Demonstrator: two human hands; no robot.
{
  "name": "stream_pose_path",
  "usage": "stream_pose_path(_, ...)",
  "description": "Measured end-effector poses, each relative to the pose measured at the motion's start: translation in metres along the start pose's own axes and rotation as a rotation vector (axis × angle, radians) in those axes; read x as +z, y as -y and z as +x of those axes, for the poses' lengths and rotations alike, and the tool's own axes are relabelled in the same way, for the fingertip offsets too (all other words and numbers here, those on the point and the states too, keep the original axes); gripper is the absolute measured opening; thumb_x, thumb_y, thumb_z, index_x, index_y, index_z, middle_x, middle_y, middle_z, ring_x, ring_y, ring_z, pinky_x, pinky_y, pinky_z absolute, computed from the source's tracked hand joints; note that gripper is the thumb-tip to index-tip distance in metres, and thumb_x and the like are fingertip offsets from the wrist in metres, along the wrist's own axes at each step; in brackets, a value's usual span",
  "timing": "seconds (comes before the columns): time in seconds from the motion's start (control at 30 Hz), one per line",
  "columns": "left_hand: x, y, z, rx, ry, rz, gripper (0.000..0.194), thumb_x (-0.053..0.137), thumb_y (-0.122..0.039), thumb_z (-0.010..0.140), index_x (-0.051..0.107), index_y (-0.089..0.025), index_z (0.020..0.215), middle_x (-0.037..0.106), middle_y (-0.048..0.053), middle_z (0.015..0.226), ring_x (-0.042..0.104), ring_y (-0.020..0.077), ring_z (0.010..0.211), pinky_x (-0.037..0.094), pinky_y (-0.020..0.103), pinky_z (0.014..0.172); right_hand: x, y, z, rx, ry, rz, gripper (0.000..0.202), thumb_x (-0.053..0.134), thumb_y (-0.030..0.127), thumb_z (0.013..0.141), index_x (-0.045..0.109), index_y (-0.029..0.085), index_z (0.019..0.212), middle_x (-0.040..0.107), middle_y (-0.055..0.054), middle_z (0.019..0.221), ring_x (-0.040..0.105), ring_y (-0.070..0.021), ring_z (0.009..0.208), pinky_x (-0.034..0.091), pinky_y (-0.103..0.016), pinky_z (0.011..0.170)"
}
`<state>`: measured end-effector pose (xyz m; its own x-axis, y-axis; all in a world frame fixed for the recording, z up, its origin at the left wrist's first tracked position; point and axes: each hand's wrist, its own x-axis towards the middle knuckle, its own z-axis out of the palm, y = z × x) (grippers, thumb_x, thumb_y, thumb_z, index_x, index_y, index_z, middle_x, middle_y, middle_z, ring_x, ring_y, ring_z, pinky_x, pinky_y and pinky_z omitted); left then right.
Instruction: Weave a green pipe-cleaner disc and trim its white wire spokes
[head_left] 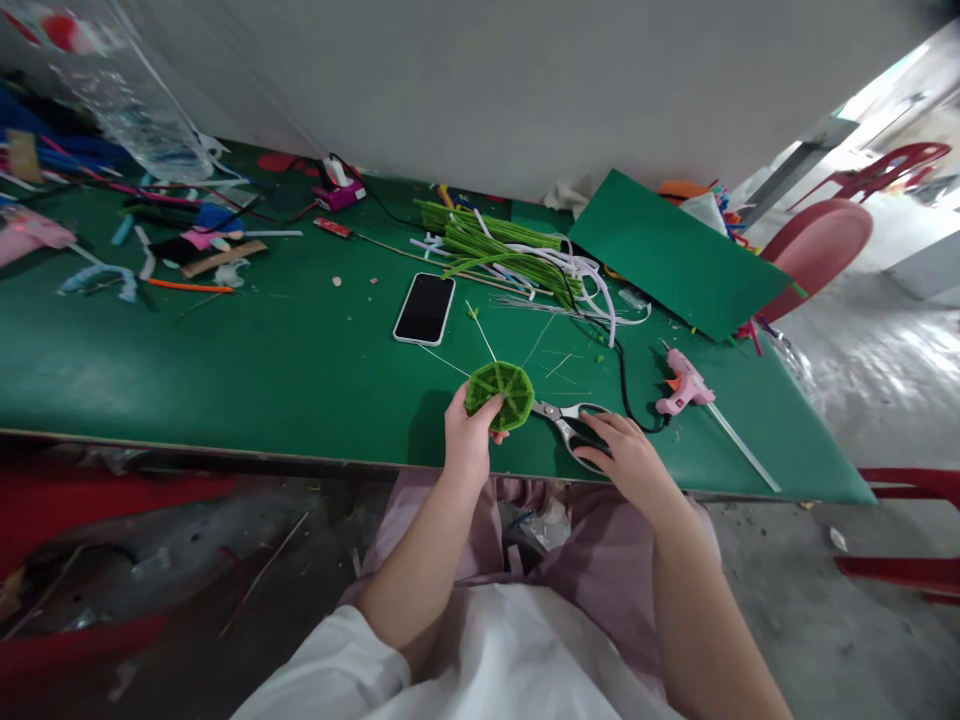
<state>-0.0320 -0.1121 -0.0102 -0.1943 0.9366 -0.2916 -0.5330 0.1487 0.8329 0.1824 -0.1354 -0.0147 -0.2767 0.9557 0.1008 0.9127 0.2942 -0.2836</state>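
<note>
- Two hands are busy at the green desk (300, 390): the left hand (466, 435) is closed on a green, fuzzy octagonal piece (517, 398), centre of the frame, thumb on top.
- The right hand (637, 460) is half-curled at the handles of silver metal scissors (551, 411); I can't tell whether it grips them.
- By my reckoning, they're at a handling stage; lifting the scissors would need a secure hold.

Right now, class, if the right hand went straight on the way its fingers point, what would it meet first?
The scissors' handles: the fingertips of the right hand already reach over them, though whether they touch is hard to judge.
</note>
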Motion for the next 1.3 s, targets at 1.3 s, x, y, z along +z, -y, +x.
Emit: stream_pose_path(1.3, 0.007, -0.019, -0.037, 0.318, 0.018, 0.35, 0.038, 0.051, -0.025, 0.078, 0.052, -0.025, 0.116, 0.057, 0.005, 0.108, 0.058, 0.01, 0.062, 0.049, 0.015, 0.037, 0.053, 0.072, -0.077, 0.383, -0.062, 1.136, 0.031, 0.058, 0.04, 0.072, 0.049, 0.022, 0.095, 0.046, 0.004, 0.067, 0.04, -0.0104, 0.056, 0.035, -0.022, 0.051)
